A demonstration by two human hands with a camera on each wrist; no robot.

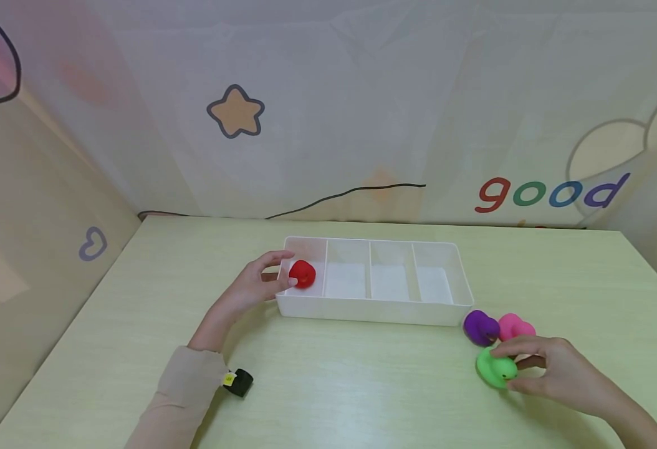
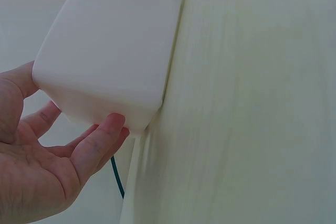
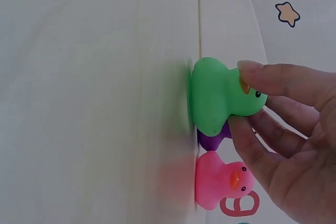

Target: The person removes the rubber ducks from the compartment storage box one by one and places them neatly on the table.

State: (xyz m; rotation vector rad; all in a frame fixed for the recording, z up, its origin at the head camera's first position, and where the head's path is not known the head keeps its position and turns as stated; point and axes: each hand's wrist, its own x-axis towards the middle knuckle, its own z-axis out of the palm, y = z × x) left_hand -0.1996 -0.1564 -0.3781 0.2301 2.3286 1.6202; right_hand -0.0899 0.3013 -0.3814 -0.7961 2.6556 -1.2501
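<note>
With my right hand I pinch the green rubber duck by its head, thumb on one side and fingers on the other. The duck is low over the table, toward the right; I cannot tell whether its base touches the surface. Just beyond it sit the purple rubber duck and the pink rubber duck, side by side, the purple one just beside the near right corner of the white four-compartment tray.

My left hand holds the tray's left end, fingers bent against the outside of the end wall. A red toy lies in the leftmost compartment, next to my left thumb; the other three compartments show bare floors.

A black device with a yellow label sits at my left sleeve. Behind the table hangs a pale backdrop printed with an orange star and the word "good".
</note>
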